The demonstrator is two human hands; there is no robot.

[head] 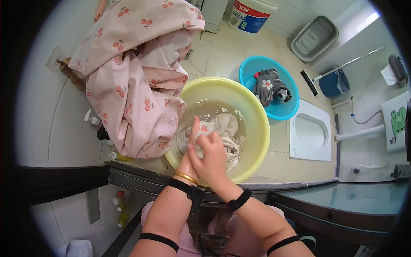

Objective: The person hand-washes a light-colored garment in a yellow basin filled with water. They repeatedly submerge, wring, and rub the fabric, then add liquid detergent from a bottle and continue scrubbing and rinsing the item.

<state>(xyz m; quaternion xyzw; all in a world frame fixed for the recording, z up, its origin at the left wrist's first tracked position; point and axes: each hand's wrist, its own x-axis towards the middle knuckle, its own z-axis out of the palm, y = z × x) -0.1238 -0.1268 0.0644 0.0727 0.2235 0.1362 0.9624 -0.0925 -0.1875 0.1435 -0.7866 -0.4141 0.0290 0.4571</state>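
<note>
A large yellow plastic basin (257, 141) holds murky water and a wet, pale cloth (229, 125). Over the basin, my left hand (191, 154) has a gold bangle at its wrist and touches a bunched part of the cloth. My right hand (210, 159) presses against it from the right, its fingers bent over the same bunch. Both hands close on the cloth between them. Just left of the basin hangs a pink cloth with a cherry print (128, 77). A blue basin (292, 109) behind on the right holds a dark grey garment with a flower (268, 86).
A squat toilet (310, 131) lies right of the basins. Farther back stand a paint bucket (250, 17), a grey plastic tub (314, 38) and a blue bin (334, 83) beside a long-handled floor brush (309, 83). A dark door sill (144, 176) runs close in front of me.
</note>
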